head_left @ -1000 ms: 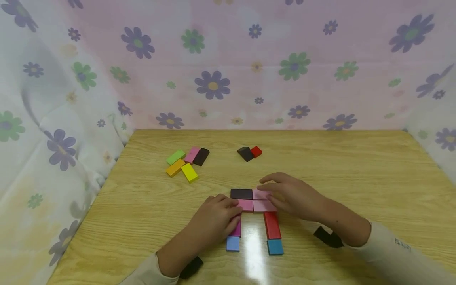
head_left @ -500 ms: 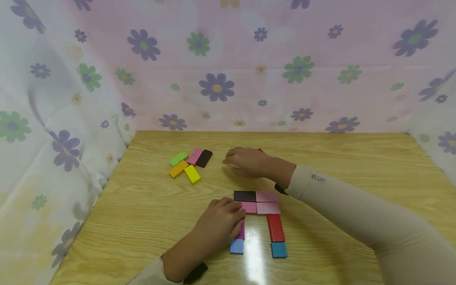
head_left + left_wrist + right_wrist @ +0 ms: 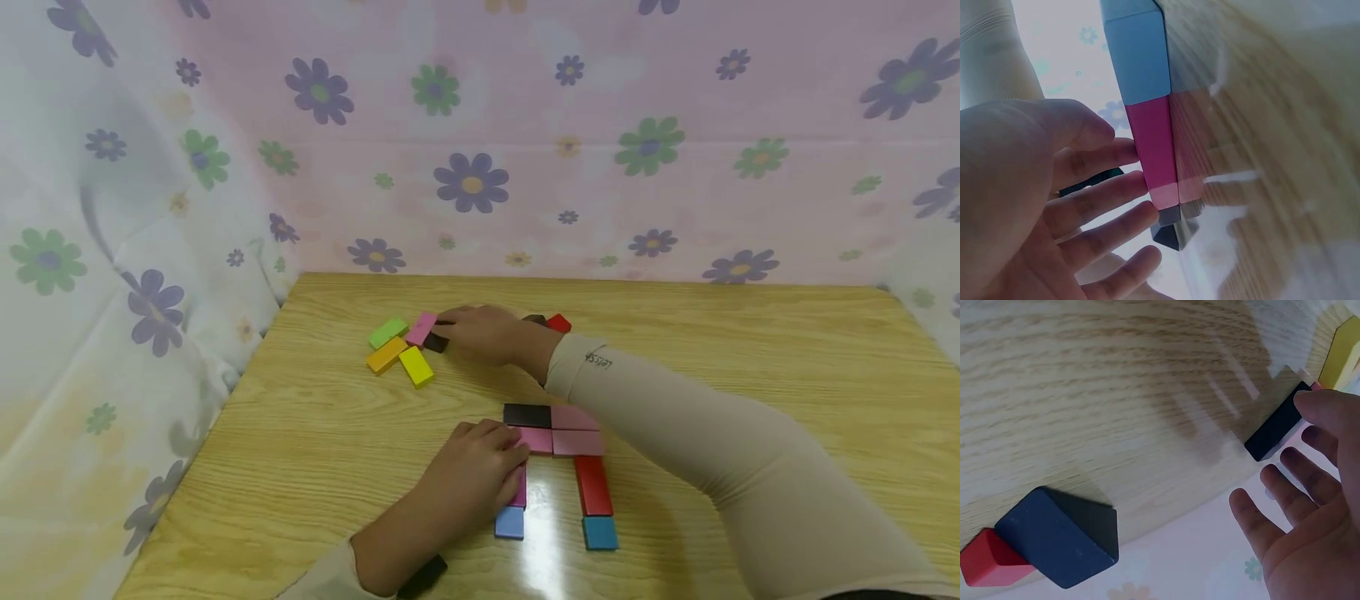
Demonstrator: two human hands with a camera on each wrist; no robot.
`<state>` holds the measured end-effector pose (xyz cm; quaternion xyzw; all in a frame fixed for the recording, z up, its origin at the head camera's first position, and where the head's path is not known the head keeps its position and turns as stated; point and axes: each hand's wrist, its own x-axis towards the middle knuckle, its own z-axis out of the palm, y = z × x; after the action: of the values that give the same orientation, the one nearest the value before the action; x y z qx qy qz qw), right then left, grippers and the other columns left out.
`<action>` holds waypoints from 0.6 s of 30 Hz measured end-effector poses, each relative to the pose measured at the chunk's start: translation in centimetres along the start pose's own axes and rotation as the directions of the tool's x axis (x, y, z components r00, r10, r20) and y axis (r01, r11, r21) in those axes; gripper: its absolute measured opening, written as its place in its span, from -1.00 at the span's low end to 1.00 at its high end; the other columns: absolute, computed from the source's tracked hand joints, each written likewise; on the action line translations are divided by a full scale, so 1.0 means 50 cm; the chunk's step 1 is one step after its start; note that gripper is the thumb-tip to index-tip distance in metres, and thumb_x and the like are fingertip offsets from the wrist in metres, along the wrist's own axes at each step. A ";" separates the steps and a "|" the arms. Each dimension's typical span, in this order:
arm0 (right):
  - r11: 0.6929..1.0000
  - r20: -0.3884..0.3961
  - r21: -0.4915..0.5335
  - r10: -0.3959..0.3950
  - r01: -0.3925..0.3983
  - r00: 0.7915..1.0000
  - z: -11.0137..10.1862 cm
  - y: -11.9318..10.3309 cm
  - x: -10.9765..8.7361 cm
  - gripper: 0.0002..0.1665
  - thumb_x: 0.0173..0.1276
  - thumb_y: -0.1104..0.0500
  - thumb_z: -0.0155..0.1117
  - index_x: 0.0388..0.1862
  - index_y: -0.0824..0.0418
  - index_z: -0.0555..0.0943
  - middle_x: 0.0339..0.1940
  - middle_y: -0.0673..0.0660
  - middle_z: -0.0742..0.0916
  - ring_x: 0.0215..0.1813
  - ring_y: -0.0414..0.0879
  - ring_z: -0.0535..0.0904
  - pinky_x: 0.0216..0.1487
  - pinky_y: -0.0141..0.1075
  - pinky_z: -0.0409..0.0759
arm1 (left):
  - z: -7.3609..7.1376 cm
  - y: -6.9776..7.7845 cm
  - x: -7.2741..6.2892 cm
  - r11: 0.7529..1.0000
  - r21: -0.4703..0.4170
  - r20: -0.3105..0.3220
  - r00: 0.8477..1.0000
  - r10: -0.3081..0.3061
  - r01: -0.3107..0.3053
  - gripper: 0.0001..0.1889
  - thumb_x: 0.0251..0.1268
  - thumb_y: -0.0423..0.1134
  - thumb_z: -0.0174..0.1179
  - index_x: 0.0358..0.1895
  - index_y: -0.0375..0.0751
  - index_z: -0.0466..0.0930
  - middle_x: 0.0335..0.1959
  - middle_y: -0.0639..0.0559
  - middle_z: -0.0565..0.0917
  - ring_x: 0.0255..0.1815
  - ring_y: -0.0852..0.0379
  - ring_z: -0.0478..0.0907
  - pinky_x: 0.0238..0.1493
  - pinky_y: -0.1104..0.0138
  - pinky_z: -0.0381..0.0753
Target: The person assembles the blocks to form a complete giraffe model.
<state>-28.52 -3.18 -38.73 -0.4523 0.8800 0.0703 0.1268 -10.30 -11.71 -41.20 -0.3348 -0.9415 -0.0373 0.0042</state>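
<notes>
In the head view my left hand [image 3: 472, 471] rests at the left side of a block figure. In the left wrist view its loosely extended fingers touch the side of the magenta block [image 3: 1152, 144], beside a light blue block [image 3: 1138, 59]. The figure also has a black block [image 3: 527, 416], pink blocks [image 3: 577, 442], a red block [image 3: 595, 486] and a blue block [image 3: 600, 533]. My right hand [image 3: 483, 333] reaches over a black block [image 3: 1275, 425] at the back left. Its thumb tip overlaps that block's end in the right wrist view; the fingers are spread, apart from it.
Beside that black block lie pink [image 3: 422, 329], green [image 3: 387, 333], orange [image 3: 387, 356] and yellow [image 3: 416, 367] blocks. A dark wedge-shaped block [image 3: 1060, 537] and a red block [image 3: 994, 559] stand together at the back. Another black block [image 3: 423, 577] lies by my left wrist.
My right hand has left the figure's upper right pink block and moved back and left to the black block in the loose group. My left hand stays at the figure.
</notes>
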 end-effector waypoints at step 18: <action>0.997 -0.041 -0.060 -0.044 0.042 0.998 0.005 -0.012 -0.021 -0.81 0.52 0.22 0.15 0.01 0.22 0.63 -0.12 0.12 0.75 -0.13 -0.06 0.62 -0.08 -0.25 0.60 | 0.003 0.001 -0.002 0.999 0.031 -0.026 0.999 0.023 -0.022 -0.69 0.43 -0.05 0.17 0.14 0.04 0.70 0.12 0.10 0.68 0.17 0.09 0.58 0.15 0.17 0.62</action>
<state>-27.39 -2.66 -38.66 -0.4762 0.8700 0.0842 0.0961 -10.17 -11.73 -41.34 -0.3447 -0.9381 -0.0272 0.0224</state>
